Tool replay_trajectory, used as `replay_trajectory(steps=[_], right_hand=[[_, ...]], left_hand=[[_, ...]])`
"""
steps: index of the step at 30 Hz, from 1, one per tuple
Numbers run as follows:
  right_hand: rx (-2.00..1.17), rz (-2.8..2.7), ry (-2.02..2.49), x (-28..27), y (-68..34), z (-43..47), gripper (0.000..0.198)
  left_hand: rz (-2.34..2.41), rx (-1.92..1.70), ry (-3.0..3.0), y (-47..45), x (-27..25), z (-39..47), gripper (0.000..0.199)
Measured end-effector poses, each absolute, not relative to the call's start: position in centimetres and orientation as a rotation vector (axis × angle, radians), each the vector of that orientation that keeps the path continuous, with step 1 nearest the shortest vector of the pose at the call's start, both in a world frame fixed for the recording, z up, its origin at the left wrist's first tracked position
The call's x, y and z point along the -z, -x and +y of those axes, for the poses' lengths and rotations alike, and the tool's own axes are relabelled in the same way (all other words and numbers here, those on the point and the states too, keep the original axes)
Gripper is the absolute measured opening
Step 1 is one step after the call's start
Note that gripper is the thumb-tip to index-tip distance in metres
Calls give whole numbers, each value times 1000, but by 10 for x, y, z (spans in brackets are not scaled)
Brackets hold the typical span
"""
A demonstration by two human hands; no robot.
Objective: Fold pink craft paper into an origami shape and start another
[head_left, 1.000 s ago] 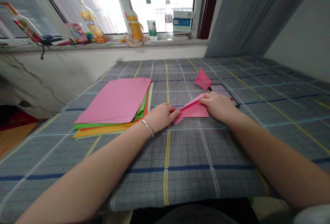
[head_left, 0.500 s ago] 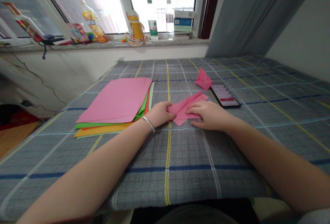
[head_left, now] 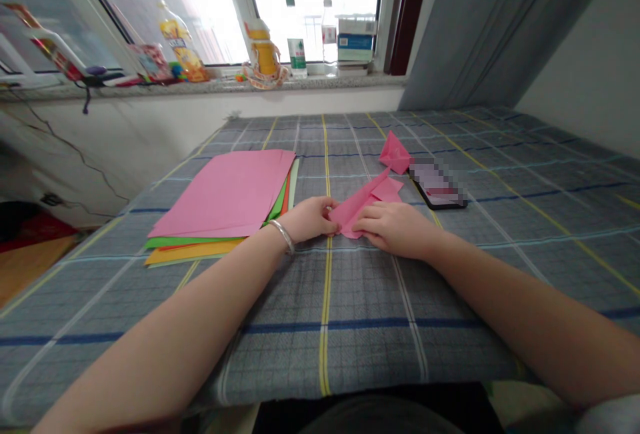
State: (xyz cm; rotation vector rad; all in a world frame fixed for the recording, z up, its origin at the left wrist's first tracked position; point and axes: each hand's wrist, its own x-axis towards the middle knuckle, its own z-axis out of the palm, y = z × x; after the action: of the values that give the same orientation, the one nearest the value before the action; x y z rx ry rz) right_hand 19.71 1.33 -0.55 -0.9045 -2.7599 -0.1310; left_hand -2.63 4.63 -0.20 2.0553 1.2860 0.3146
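Observation:
A partly folded sheet of pink paper (head_left: 361, 201) lies on the checked cloth in front of me, one flap raised along its far side. My left hand (head_left: 316, 218), wearing a silver bangle, pinches the paper's left corner between thumb and fingers. Bent fingers of my right hand (head_left: 393, 226) press on the near right part of the sheet and grip its lower edge; the thumb is mostly hidden. Behind the sheet stands a folded pink paper shape (head_left: 395, 154), pointed at the top. It touches or nearly touches a phone (head_left: 436, 184) lying face up.
Left of my hands lies a stack of coloured paper (head_left: 225, 191), pink on top, with green, orange and yellow sheets below. The checked cloth (head_left: 280, 361) covers the table. Bottles, a yellow cup (head_left: 265, 54) and boxes (head_left: 356, 44) line the windowsill at the back.
My right hand has shifted slightly left and drawn its fingers together on the paper. The near corner has curled up, and the far flap stands higher. My left hand keeps its pinch.

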Motion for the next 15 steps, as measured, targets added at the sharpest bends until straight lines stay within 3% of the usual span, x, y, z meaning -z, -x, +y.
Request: replay_trajectory(steps=[6,15], right_hand=[[171,-2692,1052,7,-186,11,24],[19,-2550,1187,16,-181,16,19]], left_hand=[[1288,-268,-2140,24,-3,43,20],[1273,-243,-2163,21,-6,40,24]])
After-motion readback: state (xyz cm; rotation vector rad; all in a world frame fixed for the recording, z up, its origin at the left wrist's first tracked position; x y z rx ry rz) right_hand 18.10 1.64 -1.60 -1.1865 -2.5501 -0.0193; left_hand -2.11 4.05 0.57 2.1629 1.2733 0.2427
